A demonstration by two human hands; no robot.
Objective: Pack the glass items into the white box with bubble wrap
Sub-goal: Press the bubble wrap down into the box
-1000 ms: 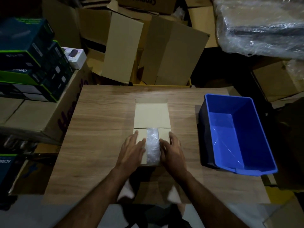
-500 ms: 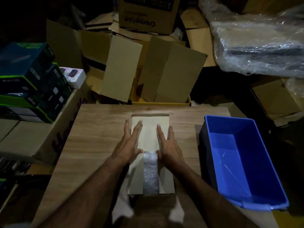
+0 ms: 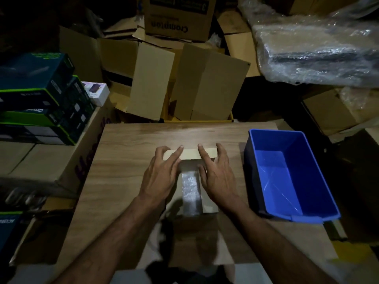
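Fingers of both hands spread flat on white box [image 3: 190, 154] flap, blue bin [image 3: 291, 175] alongside, cartons [image 3: 205, 87] behind.

Both hands [image 3: 162, 177] have slid forward, folding the white box's far flap [image 3: 189, 154] upright.

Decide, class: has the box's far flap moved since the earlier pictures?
Yes. The far flap has folded up and toward the person, off the wooden table, under both hands.

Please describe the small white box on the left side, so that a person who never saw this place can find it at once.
Start at the wooden table and look left to the stack of dark boxes with green edges. Just right of that stack, the small white box sits on a large brown carton. It is the only white box there, with a dark device pictured on top.
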